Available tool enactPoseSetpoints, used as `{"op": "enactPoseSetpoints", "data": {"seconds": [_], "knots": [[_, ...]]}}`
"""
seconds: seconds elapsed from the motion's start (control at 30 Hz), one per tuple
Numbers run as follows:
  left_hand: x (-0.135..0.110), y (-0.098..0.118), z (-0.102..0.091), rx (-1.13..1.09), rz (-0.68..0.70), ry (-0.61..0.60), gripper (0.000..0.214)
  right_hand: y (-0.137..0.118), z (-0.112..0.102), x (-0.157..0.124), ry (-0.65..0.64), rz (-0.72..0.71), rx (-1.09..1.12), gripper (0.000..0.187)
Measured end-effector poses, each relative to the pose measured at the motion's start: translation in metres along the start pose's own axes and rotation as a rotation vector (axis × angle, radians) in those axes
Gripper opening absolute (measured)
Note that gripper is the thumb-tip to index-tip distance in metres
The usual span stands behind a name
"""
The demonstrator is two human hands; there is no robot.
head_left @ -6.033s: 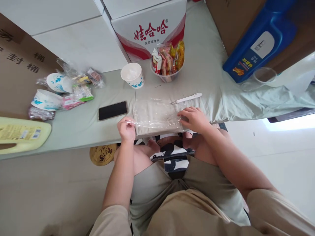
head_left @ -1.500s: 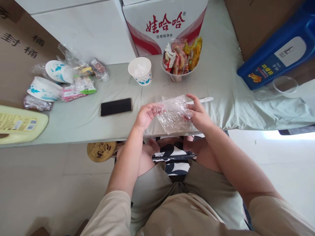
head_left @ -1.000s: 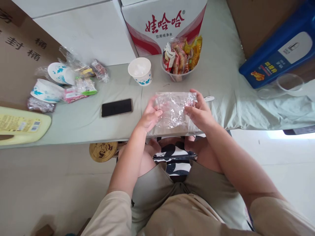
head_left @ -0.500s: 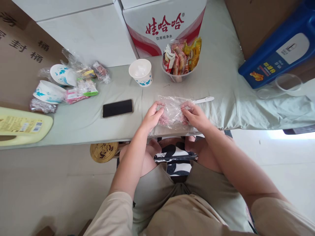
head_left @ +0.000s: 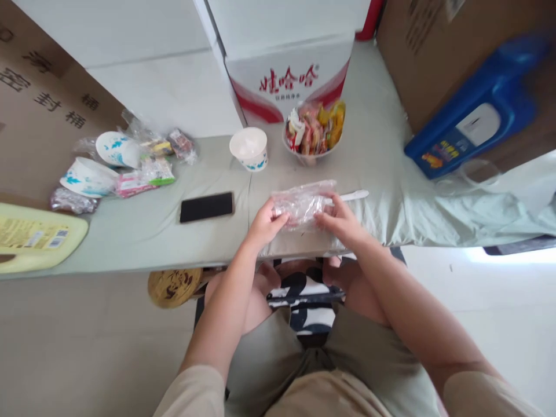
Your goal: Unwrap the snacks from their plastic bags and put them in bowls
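Note:
Between my hands is a clear plastic bag (head_left: 299, 202) with something pinkish inside that I cannot make out. My left hand (head_left: 266, 223) grips its left end, thumb on the near side. At the right end, my right hand (head_left: 341, 220) pinches the bag between thumb and fingers. A white plastic knife or similar flat utensil (head_left: 355, 196) lies on the cloth just beyond my right hand; part of it is hidden behind the fingers. Left of the bag rests a black phone (head_left: 207, 207). Behind it stands a white paper cup with blue leaves (head_left: 249, 149).
A clear bowl of wrapped snacks (head_left: 313, 136) sits before a white and red carton (head_left: 289, 87). To the left are two tipped paper cups (head_left: 89, 176), snack packets (head_left: 136, 180) and a yellow jug (head_left: 41, 237). A blue bottle (head_left: 473, 121) leans at right; a round stool (head_left: 174, 288) is below.
The bag has been folded over into a narrower bundle, its upper part now lying flatter. Both hands stay at its ends. The whole view has shifted, with table items appearing lower.

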State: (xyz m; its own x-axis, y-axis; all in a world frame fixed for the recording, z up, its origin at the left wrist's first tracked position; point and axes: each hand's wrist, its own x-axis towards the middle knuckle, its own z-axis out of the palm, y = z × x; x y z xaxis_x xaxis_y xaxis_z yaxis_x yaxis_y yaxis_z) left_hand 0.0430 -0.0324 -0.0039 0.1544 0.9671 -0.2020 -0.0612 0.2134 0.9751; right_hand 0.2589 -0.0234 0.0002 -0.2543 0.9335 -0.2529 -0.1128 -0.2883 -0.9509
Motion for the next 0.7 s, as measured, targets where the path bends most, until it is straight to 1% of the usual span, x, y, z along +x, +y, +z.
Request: {"op": "enactPoseSetpoints", "data": {"seconds": [0.13,0.27,0.37,0.43,0.5,0.57,0.63,0.7], "knots": [[0.003,0.003,-0.003,0.036,0.004,0.033,0.063,0.001,0.0,0.005,0.047,-0.021,-0.008,0.06],[0.0,0.006,-0.002,0.016,-0.021,0.013,0.057,0.0,-0.005,0.001,0.06,-0.018,0.029,0.055],[-0.003,0.007,0.0,0.001,-0.044,-0.025,0.053,-0.003,-0.006,-0.002,0.014,-0.054,-0.013,0.05],[-0.004,0.009,0.0,-0.01,-0.074,-0.064,0.055,-0.006,-0.004,-0.003,-0.026,-0.064,-0.063,0.044],[-0.005,0.011,-0.001,-0.018,-0.119,-0.108,0.059,-0.009,-0.003,-0.004,-0.084,-0.041,-0.086,0.036],[-0.004,0.012,-0.002,-0.012,-0.158,-0.13,0.059,-0.011,-0.003,-0.005,-0.14,-0.01,-0.085,0.031],[-0.003,0.012,-0.002,0.0,-0.177,-0.14,0.058,-0.012,-0.004,-0.006,-0.164,0.006,-0.089,0.032],[-0.002,0.012,-0.002,-0.002,-0.184,-0.154,0.056,-0.012,-0.006,-0.007,-0.169,0.015,-0.084,0.039]]}}
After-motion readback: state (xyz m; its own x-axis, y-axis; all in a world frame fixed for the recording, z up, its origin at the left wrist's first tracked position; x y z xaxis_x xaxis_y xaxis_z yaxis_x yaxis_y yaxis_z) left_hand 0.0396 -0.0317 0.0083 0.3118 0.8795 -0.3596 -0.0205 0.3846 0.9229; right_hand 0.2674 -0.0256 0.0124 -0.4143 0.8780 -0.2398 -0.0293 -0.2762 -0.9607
